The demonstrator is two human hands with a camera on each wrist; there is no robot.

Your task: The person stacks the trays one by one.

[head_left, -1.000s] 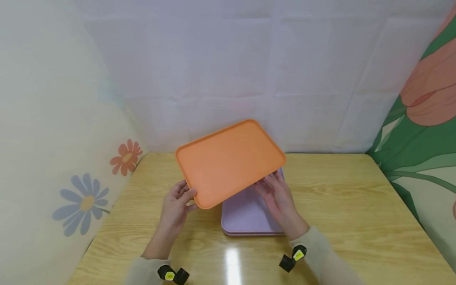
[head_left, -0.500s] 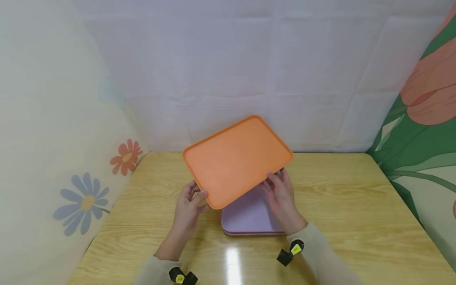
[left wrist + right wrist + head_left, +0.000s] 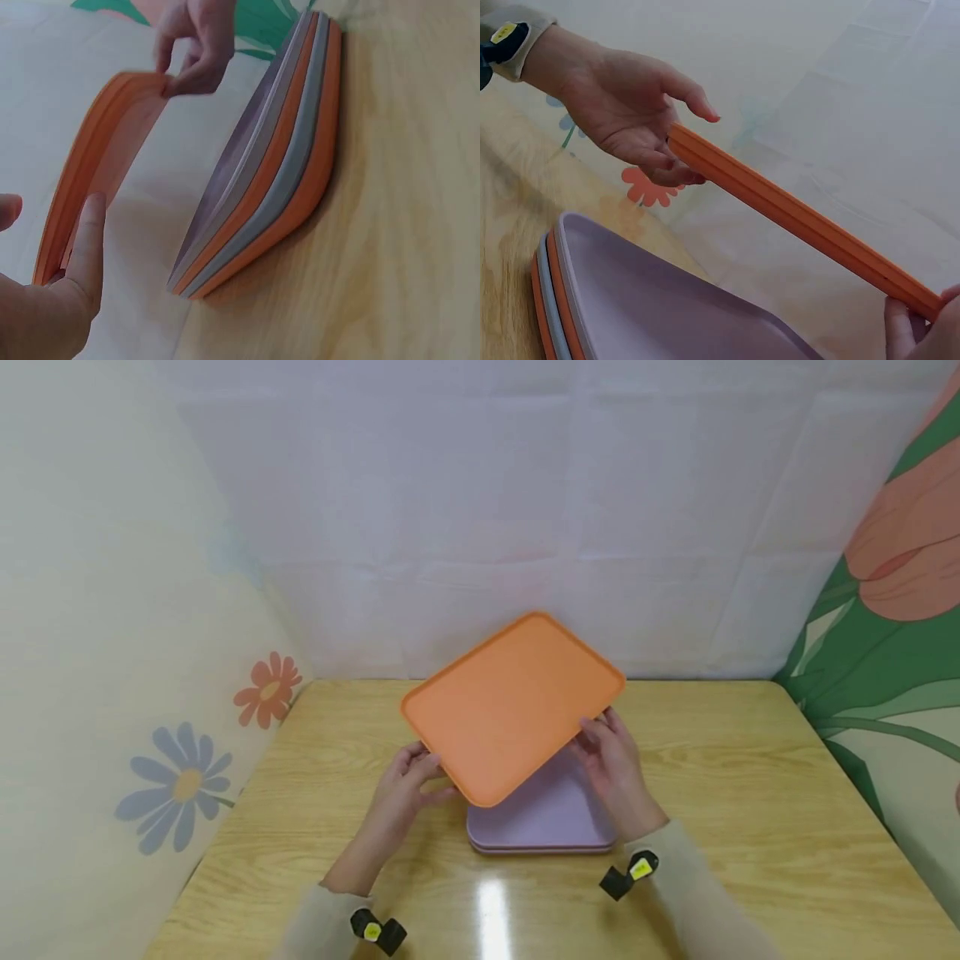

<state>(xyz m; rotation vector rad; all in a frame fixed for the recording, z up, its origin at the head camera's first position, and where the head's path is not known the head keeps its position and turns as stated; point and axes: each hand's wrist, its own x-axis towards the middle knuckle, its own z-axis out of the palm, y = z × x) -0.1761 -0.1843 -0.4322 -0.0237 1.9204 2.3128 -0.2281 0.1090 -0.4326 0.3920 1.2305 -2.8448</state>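
Note:
An orange rectangular tray [image 3: 513, 706] with a raised rim is held tilted in the air between both hands, above a stack of trays. My left hand [image 3: 401, 789] supports its near left end; in the right wrist view the fingers bend under the edge while the thumb [image 3: 694, 97] stands off it. With thumb and fingers, my right hand [image 3: 615, 768] pinches the rim at the right side. Below, the stack's top tray is purple [image 3: 540, 818], partly hidden by the orange one. In the left wrist view, orange trays [image 3: 319, 165] and a grey-blue tray [image 3: 296, 157] show beneath it.
The stack stands on a wood-grain table [image 3: 750, 793]. A pale cloth [image 3: 480, 510] hangs behind the table's far edge. Flower-patterned walls [image 3: 180, 785] flank the left and right sides. A camera is strapped on each sleeve.
The orange tray has shifted to the right and turned more diagonally. Both hands have moved right with it. The left thumb has slid back from the tray's face. The stack has stayed put.

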